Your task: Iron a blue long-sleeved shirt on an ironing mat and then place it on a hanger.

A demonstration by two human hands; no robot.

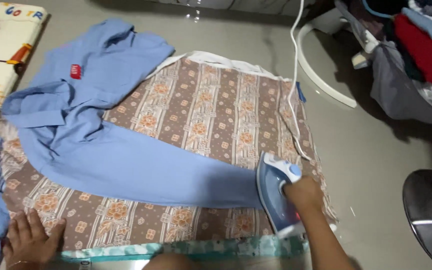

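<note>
Right hand (303,192) closed around blue steam iron (276,192), resting on the sleeve end of blue shirt (106,135); sleeve runs leftward from iron. Left hand (28,242) flat, open, empty on patterned cloth (211,115), farther off.

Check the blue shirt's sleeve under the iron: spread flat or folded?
Spread flat: the sleeve lies stretched across the patterned cloth, and the right hand presses the iron on its cuff end.

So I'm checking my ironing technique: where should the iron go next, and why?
Probably glide the iron leftward along the blue sleeve. The right hand holds it at the cuff end, the sleeve stretches left, and the left hand rests on the patterned cloth.
</note>
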